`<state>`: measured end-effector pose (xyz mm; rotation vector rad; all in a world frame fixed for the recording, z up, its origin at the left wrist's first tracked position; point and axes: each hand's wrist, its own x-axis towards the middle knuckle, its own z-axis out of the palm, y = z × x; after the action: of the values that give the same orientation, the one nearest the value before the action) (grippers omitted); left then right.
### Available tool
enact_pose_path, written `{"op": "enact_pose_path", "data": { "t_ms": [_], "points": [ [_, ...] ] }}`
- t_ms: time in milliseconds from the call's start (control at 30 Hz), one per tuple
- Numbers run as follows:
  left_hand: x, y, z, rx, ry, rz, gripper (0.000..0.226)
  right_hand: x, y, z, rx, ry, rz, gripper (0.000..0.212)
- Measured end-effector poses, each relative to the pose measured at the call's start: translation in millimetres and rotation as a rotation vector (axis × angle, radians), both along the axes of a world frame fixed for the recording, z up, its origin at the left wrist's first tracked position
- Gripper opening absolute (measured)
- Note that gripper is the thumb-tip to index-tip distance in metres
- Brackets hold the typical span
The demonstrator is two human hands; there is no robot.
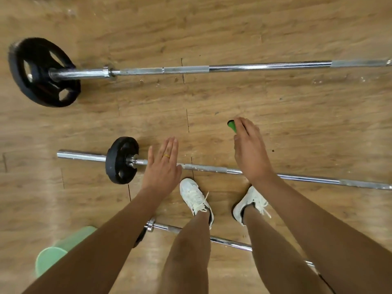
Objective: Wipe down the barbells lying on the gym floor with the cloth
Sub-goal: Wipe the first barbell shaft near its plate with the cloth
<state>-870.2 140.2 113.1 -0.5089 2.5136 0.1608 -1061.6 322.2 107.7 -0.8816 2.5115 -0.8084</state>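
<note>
- Fingers of my left hand (162, 166) lie straight and pressed together, palm down over the middle barbell (212, 169), just right of its small black plate (121, 160).
- Fingers of my right hand (251, 149) curl round a small green object (231, 125) (I cannot tell what it is).
- Beyond both hands the far barbell (254, 66) lies on the floor (212, 28); the near barbell (229, 242) lies behind my shoes (196, 197).

Glossy chrome barbell (265, 66); matt black plate (42, 71); wood-grain floor (233, 28).
</note>
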Motion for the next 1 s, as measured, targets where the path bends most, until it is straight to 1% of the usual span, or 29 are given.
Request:
{"op": "enact_pose_path", "data": {
  "t_ms": [100, 167, 267, 400, 467, 567, 700, 800, 1000],
  "points": [
    [-5, -7, -20, -0.025, 0.029, -0.017, 0.072, -6, -5, -25, -0.005, -0.001, 0.091, 0.058],
    [-8, -16, -39, -0.055, 0.045, -0.031, 0.073, -3, -13, -47, 0.001, -0.038, 0.14, 0.057],
    [-6, -33, -75, -0.072, 0.059, -0.026, 0.073, 12, -32, -86, 0.005, -0.074, 0.189, 0.061],
    [12, -72, -138, -0.118, 0.096, -0.043, 0.072, 22, -95, -152, -0.004, -0.061, 0.322, 0.064],
    [29, -95, -165, -0.141, 0.121, -0.002, 0.071, 28, -137, -187, -0.03, -0.066, 0.363, 0.059],
    [66, -120, -203, -0.167, 0.183, 0.044, 0.07, 44, -192, -227, -0.093, -0.092, 0.387, 0.047],
    [99, -144, -252, -0.208, 0.171, 0.019, 0.071, 76, -233, -268, -0.165, -0.178, 0.376, 0.05],
    [110, -168, -267, -0.27, 0.203, 0.05, 0.072, 98, -262, -287, -0.218, -0.235, 0.383, 0.054],
    [106, -195, -278, -0.35, 0.306, 0.085, 0.071, 113, -311, -314, -0.333, -0.229, 0.428, 0.053]
  ]
}}
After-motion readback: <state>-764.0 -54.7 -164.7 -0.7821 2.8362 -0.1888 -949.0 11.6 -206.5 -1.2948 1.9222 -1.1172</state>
